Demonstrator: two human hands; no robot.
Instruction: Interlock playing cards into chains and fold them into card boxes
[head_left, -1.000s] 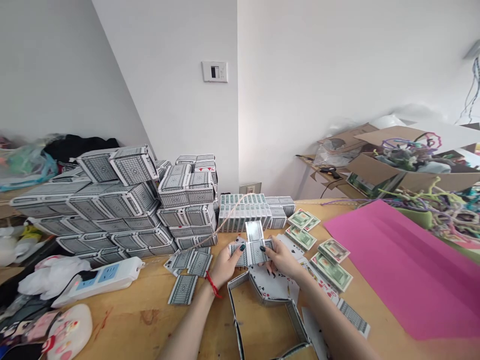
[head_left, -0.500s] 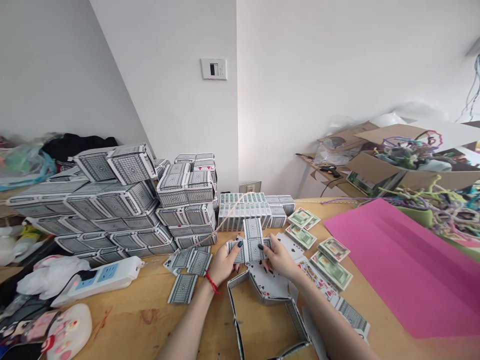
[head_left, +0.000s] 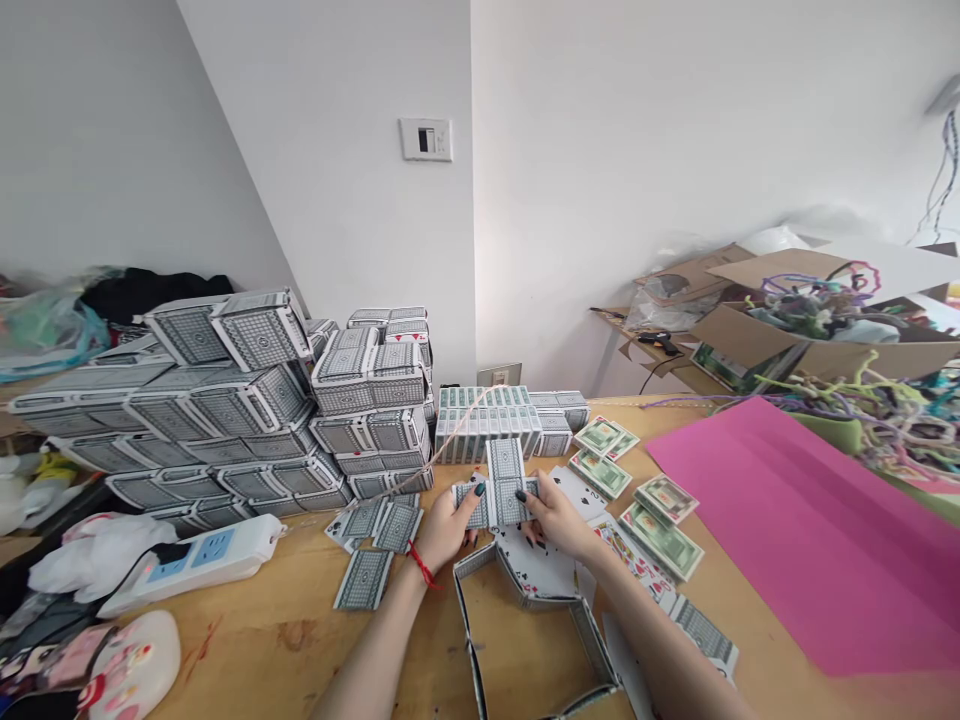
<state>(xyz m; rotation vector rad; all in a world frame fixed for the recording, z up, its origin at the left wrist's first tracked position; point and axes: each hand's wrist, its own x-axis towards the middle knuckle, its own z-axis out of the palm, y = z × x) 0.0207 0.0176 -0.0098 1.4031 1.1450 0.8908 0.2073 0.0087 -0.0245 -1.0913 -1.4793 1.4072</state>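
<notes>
Both hands grip one piece of grey-backed playing cards (head_left: 506, 468), folded into one another, with one card sticking up. My left hand (head_left: 447, 520) pinches its left flap, thumb on top. On the opposite flap my right hand (head_left: 555, 512) closes with its thumb in front and fingers behind. Just below the hands lies an open frame of joined cards (head_left: 466, 610) on the table. Loose face-up cards (head_left: 529, 565) spread under and beside the right hand. Several grey-backed cards (head_left: 366, 578) lie left of my left wrist.
Stacked card boxes (head_left: 247, 400) rise at the back left, near a row of green-white packs (head_left: 480, 412). A white power strip (head_left: 202, 560) lies left. Green card stacks (head_left: 664, 537) and a pink sheet (head_left: 780, 530) are right, below a carton of yarn (head_left: 787, 350).
Almost nothing differs. Both hands keep hold of the folded playing cards in the same place, and the whole view has shifted very slightly.
</notes>
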